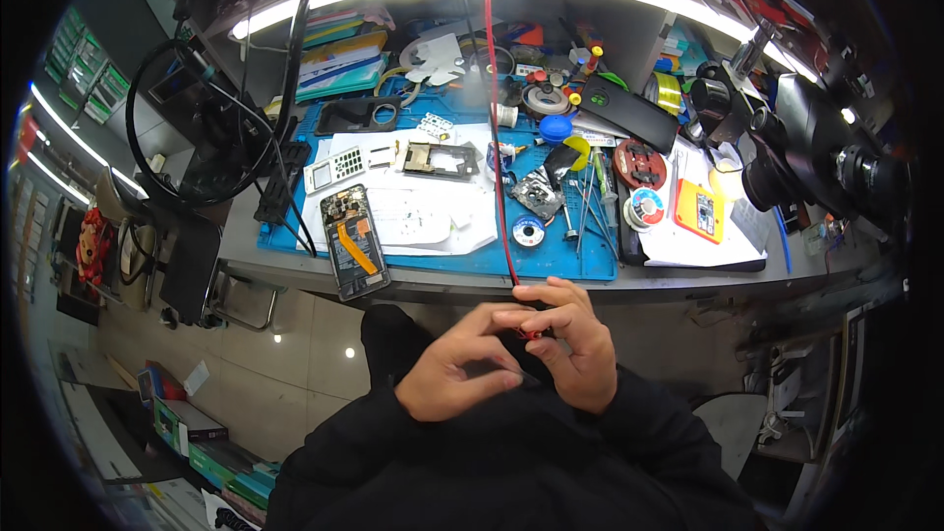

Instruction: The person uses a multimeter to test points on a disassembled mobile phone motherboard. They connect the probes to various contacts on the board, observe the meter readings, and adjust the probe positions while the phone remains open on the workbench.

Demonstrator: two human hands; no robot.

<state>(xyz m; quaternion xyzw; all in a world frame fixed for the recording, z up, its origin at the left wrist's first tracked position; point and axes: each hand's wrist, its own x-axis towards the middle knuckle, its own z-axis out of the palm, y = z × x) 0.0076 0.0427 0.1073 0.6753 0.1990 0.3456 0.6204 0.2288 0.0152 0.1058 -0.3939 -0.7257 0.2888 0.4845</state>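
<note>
My right hand [578, 349] is closed in front of my lap, thumb and fingers pinching a small red piece of wire [532, 334]. A long red-and-black cable [500, 157] hangs down from the top of the bench and reaches the same fingers. Beside it, my left hand [467, 359] has its thumb apart from its fingers, and its fingertips come up to the right hand by the red wire. The exact shape of the wire end is too small to make out. Past the hands, an opened phone [354, 246] with an orange ribbon cable lies at the bench edge.
A blue work mat [433, 261] bears white papers [418, 216], a metal phone frame [440, 159], a white keypad shell [335, 169], tweezers [587, 206] and a solder spool [528, 230]. A black microscope [806, 152] stands right; a black cable loop [138, 138] hangs left.
</note>
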